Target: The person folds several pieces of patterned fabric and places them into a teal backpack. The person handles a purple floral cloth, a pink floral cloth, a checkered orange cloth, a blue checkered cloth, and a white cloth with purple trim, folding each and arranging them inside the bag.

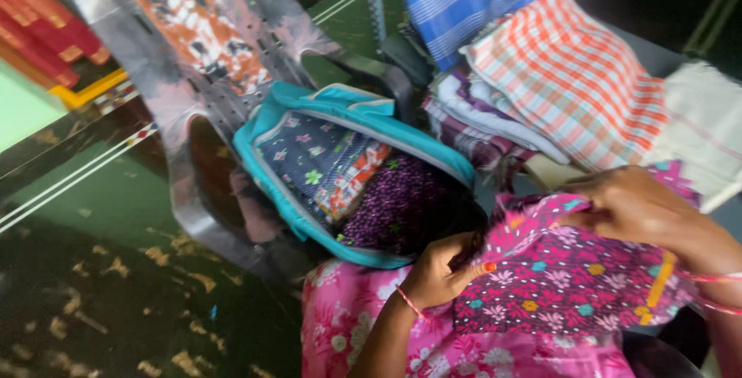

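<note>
A folded pink floral cloth (pixel 568 277) is held over the lap by both hands. The left hand (pixel 440 270) is closed on the cloth's near left edge, thumb on top, seemingly to keep the fold together; the right hand (pixel 641 208) is curled over its far top edge, fingers pinching the fabric. An open teal bag (pixel 348 169) is propped against a grey plastic chair (pixel 193 100) just beside the left hand, its mouth turned toward the lap and already packed with printed cloths (pixel 340 173). A stack of folded checked and striped fabrics (pixel 556 76) is piled just behind the right hand, within reach
</note>
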